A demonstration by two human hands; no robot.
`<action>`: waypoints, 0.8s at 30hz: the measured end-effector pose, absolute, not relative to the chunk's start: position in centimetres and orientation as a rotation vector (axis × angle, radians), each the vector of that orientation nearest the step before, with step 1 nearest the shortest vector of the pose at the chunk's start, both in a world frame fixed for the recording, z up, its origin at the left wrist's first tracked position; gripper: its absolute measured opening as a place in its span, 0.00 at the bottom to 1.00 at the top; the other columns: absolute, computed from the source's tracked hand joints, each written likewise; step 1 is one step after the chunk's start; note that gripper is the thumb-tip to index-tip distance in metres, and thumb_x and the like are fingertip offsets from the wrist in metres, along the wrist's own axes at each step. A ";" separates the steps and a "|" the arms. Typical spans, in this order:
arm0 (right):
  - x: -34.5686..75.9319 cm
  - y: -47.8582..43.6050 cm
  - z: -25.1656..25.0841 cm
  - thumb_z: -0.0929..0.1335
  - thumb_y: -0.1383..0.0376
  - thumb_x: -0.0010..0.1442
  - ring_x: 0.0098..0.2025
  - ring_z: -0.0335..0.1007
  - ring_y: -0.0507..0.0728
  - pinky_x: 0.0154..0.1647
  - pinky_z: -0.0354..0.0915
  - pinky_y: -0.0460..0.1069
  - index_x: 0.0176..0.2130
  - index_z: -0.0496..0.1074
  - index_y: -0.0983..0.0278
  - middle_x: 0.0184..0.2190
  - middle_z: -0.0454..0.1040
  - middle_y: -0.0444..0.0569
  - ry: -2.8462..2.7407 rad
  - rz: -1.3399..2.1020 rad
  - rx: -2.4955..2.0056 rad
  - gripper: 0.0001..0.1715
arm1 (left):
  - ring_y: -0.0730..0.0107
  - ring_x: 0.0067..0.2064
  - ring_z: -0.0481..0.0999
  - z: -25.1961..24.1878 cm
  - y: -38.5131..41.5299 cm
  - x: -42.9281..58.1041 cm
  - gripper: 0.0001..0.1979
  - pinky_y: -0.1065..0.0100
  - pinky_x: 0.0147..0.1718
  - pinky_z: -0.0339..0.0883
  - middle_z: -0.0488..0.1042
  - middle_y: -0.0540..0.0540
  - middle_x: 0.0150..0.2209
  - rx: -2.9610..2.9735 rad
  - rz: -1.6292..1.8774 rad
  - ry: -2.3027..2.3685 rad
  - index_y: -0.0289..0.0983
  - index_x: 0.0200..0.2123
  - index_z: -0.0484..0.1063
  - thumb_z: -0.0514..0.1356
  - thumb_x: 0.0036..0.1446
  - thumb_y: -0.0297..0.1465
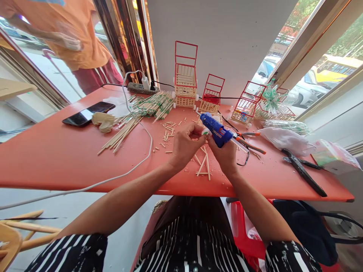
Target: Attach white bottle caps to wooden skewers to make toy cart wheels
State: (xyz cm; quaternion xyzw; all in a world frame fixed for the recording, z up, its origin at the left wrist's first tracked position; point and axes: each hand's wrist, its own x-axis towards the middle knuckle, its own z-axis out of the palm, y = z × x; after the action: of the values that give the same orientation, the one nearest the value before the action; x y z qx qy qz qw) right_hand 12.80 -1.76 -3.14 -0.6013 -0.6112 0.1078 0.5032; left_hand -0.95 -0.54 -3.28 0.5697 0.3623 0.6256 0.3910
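head view: right hand is closed around a blue glue gun, held above the counter with the nozzle toward the upper left. left hand pinches a small white disc between thumb and finger, just beside the gun; whether the right thumb touches it cannot be told. loose sticks lie below the hands, short stick pieces to the left. orange-handled pliers lie right of the gun. small stick carts stand behind.
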 end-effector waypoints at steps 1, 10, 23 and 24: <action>12.8 -1.8 -3.1 0.70 0.47 0.56 0.25 0.58 0.52 0.27 0.58 0.48 0.26 0.70 0.62 0.21 0.65 0.42 -1.475 0.260 -1.452 0.22 | 0.72 0.36 0.77 -3.3 -0.5 -0.9 0.04 0.70 0.39 0.71 0.78 0.49 0.34 1.448 1.594 0.915 0.36 0.32 0.76 0.67 0.52 0.26; 13.7 -1.5 -2.6 0.72 0.46 0.57 0.22 0.67 0.53 0.25 0.63 0.47 0.30 0.74 0.64 0.20 0.73 0.44 -1.510 0.511 -1.325 0.23 | 0.70 0.33 0.80 -3.4 0.2 -1.5 0.12 0.70 0.34 0.74 0.82 0.47 0.32 1.306 1.553 0.792 0.35 0.34 0.81 0.74 0.47 0.35; 14.1 -1.6 -2.5 0.74 0.46 0.54 0.27 0.72 0.56 0.30 0.65 0.49 0.36 0.80 0.66 0.24 0.77 0.47 -1.475 0.443 -1.371 0.26 | 0.64 0.40 0.81 -3.6 1.2 -2.6 0.10 0.65 0.42 0.74 0.84 0.44 0.39 1.600 1.592 0.816 0.39 0.40 0.86 0.70 0.54 0.33; 14.1 -1.6 -2.5 0.73 0.45 0.54 0.27 0.72 0.56 0.30 0.65 0.49 0.35 0.80 0.66 0.24 0.77 0.47 -1.478 0.442 -1.388 0.26 | 0.65 0.40 0.81 -3.6 1.2 -2.5 0.10 0.65 0.41 0.73 0.83 0.44 0.39 1.608 1.593 0.810 0.39 0.39 0.86 0.70 0.54 0.33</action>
State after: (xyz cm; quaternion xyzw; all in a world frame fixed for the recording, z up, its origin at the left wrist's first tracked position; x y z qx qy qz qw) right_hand 14.08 -1.57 -2.46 -0.5762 -0.6134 0.1833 0.5081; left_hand -2.55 1.25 -3.61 0.6240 0.3143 0.6180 0.3604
